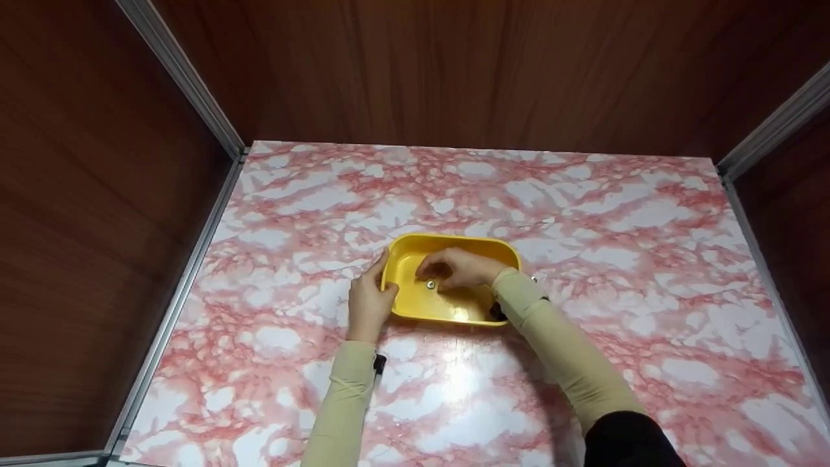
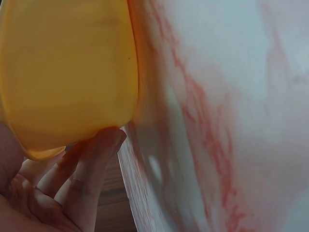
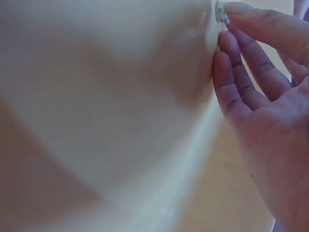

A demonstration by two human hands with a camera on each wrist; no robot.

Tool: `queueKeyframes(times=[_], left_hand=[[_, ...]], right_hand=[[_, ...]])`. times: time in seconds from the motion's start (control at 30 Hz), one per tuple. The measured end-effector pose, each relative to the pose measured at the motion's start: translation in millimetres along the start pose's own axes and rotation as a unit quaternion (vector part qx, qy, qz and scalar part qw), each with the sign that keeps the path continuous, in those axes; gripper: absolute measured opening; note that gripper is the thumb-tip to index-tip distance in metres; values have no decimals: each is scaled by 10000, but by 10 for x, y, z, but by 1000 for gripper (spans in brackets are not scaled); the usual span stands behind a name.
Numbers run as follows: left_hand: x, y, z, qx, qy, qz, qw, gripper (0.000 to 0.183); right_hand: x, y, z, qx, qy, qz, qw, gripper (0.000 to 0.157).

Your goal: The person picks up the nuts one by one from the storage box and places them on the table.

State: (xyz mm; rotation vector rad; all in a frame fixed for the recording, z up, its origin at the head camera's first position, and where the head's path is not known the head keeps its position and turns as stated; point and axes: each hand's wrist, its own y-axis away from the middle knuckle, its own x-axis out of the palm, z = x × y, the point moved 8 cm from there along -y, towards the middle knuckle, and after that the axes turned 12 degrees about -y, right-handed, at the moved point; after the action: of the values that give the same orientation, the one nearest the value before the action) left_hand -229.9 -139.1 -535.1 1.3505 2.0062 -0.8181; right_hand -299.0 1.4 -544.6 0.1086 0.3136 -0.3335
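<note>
A yellow rectangular plastic tub (image 1: 415,311) with rounded corners stands on the table. My left hand (image 1: 371,298) grips its left end, thumb over the rim and fingers along the outside wall. In the left wrist view those fingers (image 2: 89,179) lie against the tub wall. My right hand (image 1: 463,267) reaches down inside the tub, its fingers bent loosely. A small silvery metal nut (image 1: 430,285) lies on the tub floor, in the gap between the right thumb and fingertips. The right wrist view shows the nut (image 3: 221,13) close by the thumb tip; whether they touch is unclear.
The tub rests on a red-and-white marbled tabletop (image 1: 311,240). Dark brown wood panels (image 1: 441,78) enclose the table at the back and sides, with metal strips (image 1: 188,71) at the corners. A tiny shiny bit (image 1: 534,279) shows beside the right wrist, too small to identify.
</note>
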Motion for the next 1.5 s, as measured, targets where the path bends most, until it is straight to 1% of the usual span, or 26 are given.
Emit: queueKeyframes(times=[0.23,0.47,0.7,0.87,1.2,1.33,1.5], left_hand=[[13,-11,-3,45,-5,25,10000,67],[-4,-6,-16,76,6,-22,10000,65],[-6,1,-15,92,5,-35,10000,65],[-10,-2,-13,106,41,-79,9999,66],[-7,-1,-14,103,40,-28,9999,65],[-16,3,-20,94,-48,-56,9999,66],[-13,9,-18,48,-35,-28,10000,67]], right_hand=[[8,-23,-15,105,279,-25,9996,41],[19,-43,-3,31,453,-1,9990,38],[26,-52,-14,101,620,-14,9980,37],[23,-61,-15,66,782,-54,9969,36],[18,-62,-11,141,822,-119,9964,35],[24,-68,-3,55,963,-105,9953,34],[28,-77,-16,-76,1173,-77,9930,33]])
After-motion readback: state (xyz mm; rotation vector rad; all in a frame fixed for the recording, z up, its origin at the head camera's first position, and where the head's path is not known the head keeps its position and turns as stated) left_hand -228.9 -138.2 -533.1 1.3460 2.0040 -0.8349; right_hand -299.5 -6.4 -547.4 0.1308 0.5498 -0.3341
